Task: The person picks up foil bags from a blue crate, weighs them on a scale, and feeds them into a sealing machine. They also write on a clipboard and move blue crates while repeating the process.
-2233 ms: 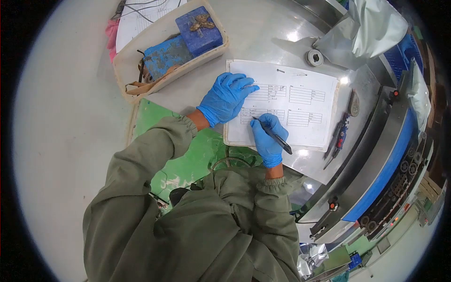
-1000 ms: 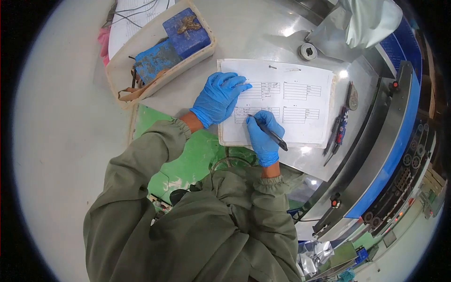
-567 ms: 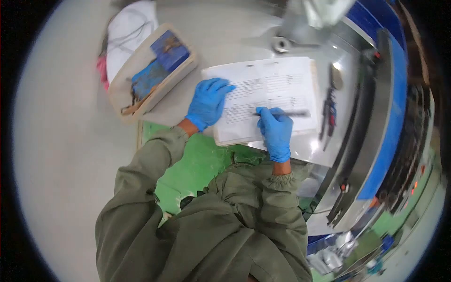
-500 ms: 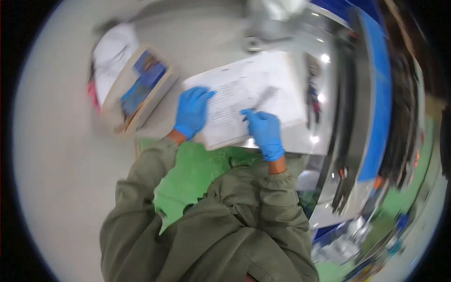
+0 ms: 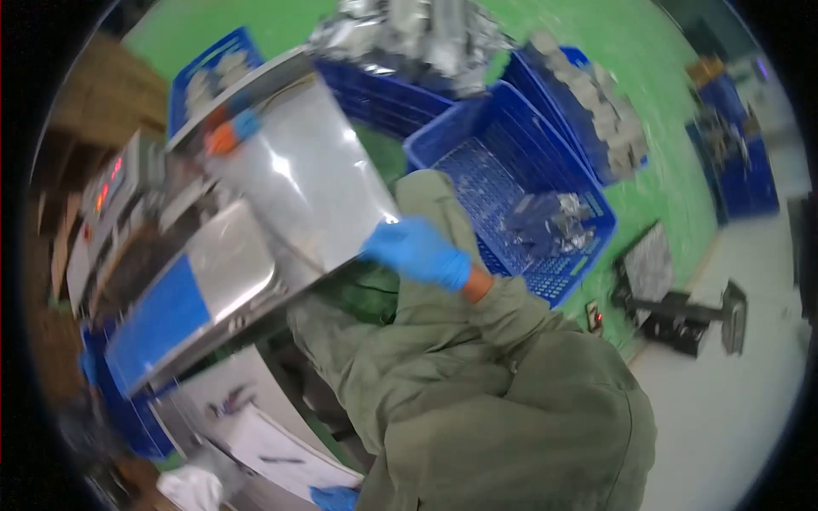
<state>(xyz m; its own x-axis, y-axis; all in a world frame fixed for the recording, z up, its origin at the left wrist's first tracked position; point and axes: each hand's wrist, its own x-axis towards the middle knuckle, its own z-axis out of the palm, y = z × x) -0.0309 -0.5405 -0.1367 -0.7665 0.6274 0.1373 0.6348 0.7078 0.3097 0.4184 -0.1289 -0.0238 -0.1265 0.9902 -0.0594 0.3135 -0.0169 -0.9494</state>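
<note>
My right hand (image 5: 415, 252), in a blue glove, is at the near corner of a shiny metal tray-like surface (image 5: 319, 170). Its fingers look loosely spread against the edge, though blurred. Low in the view, my left hand (image 5: 335, 498), also blue-gloved and partly cut off by the frame, lies at the edge of the printed papers (image 5: 277, 439). A dark pen (image 5: 281, 461) rests on those papers, away from both hands.
Blue crates (image 5: 486, 162) stand on the green floor, some with silvery packs (image 5: 417, 38) or grey pieces (image 5: 596, 106). A steel-and-blue panel (image 5: 234, 255) and a device with red digits (image 5: 111, 183) are at the left. A dark stand (image 5: 682, 315) is at the right.
The view has swung right, and the papers now appear low at the left. My right hand has let go of the pen and moved to the metal surface. My left hand remains at the papers.
</note>
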